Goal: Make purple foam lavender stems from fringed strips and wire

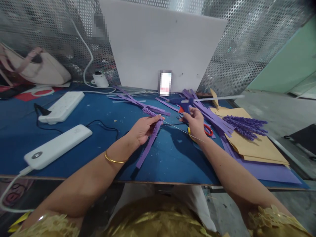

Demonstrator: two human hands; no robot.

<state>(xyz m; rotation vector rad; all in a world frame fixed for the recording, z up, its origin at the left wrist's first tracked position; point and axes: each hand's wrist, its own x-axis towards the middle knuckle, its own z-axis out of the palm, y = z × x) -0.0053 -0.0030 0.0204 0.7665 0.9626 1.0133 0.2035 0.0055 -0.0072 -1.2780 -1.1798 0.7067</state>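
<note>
My left hand pinches a fringed purple paper strip around a thin wire. One length of the strip hangs down toward the table's front edge. Beyond my fingers, a curled purple part is wound on the wire, which runs right to beside my right wrist. My right hand is closed round the handle of a dark blue glue gun with a red trigger. Its nozzle points left, and a whitish glue stick sticks out of its back. Scissors with red and yellow handles lie partly under my right hand.
Purple paper strips lie at the back and right. Finished purple flower sprigs rest on brown paper. On the left are a white power strip and a white power bank with cables. A phone leans against a white board.
</note>
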